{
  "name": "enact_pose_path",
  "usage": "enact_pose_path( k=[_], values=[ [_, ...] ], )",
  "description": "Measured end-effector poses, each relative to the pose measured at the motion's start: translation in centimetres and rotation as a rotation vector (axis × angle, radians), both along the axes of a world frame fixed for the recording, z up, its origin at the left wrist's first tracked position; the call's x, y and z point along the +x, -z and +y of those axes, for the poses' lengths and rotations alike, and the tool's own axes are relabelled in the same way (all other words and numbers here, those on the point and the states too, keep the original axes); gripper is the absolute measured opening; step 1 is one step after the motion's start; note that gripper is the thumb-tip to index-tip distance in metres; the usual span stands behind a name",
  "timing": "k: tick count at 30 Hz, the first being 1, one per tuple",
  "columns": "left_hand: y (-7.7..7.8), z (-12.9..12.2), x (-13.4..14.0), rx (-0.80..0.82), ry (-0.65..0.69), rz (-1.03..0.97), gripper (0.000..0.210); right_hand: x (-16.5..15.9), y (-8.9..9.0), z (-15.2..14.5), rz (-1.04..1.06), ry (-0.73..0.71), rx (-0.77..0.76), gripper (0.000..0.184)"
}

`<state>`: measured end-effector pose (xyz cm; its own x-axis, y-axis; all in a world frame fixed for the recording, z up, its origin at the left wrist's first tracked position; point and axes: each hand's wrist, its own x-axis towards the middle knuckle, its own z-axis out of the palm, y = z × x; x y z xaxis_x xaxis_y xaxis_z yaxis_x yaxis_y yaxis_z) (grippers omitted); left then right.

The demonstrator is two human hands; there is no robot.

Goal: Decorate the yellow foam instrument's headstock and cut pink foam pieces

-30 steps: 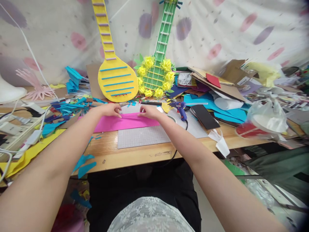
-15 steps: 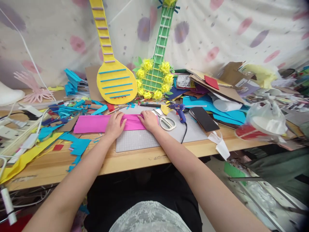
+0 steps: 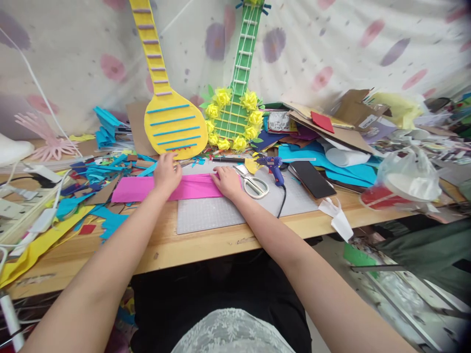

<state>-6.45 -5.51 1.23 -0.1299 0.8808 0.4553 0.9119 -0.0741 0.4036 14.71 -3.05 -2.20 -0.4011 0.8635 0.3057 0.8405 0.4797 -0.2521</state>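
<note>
Across the grey cutting mat (image 3: 206, 219) and the wooden tabletop (image 3: 162, 247) at its left, we see the pink paper strip (image 3: 195, 188) lying flat. Our right hand (image 3: 227, 182) bends its fingers onto the strip's right part, beside the scissors (image 3: 256, 188); we cannot tell whether it pinches. Our left hand (image 3: 167, 176) curls over the strip near the yellow craft lute (image 3: 175, 125), its grip unclear to us.

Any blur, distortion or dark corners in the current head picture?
Head view: clutter at the right edge looks smeared and stretched; head view: upper right corner darkens; head view, nearer the middle: pink strip and scissors look clearer.
</note>
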Motion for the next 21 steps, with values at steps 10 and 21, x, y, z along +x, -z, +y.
enact_pose_path(
  k=[10, 21],
  values=[
    [0.4, 4.3, 14.2, -0.566, 0.065, -0.092, 0.055, 7.0, -2.7, 1.1, 0.04, 0.261, -0.135, 0.029],
    [1.0, 6.7, 18.0, -0.754, -0.014, -0.208, 0.058, 6.8, 0.4, -0.5, -0.02, 0.385, -0.073, 0.036]
  ],
)
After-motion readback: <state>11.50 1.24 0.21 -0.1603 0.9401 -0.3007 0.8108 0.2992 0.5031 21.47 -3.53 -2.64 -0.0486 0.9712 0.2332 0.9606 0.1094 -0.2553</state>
